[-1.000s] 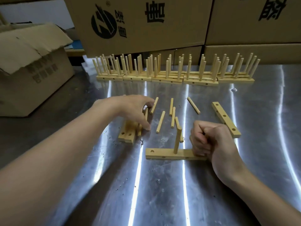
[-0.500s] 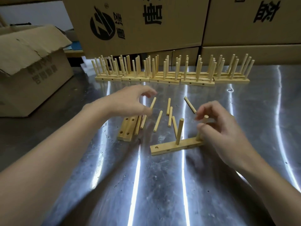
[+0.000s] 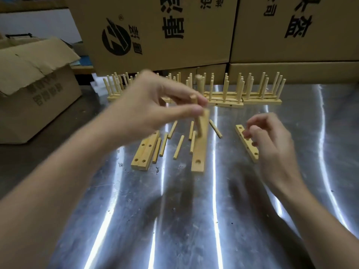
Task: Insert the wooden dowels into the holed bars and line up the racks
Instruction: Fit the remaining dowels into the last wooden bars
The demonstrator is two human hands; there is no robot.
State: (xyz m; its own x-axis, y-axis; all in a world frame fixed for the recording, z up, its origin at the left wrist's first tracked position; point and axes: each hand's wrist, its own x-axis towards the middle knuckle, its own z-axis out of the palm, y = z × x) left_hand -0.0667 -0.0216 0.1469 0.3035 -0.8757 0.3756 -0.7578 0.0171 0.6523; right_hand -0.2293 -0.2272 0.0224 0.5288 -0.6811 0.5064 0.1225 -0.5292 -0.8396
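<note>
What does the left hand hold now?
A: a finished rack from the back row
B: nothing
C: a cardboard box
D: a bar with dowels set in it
D: the fingers of the left hand pinch the far end of the bar, where its dowels stand; the near end shows an empty hole.

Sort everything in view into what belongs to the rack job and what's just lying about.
Job: half-built rack, pinched in the left hand; single bar by the right hand; paired bars; loose dowels; finished racks at the back.
Lying about: open cardboard box at left; stacked cartons behind the table.
</note>
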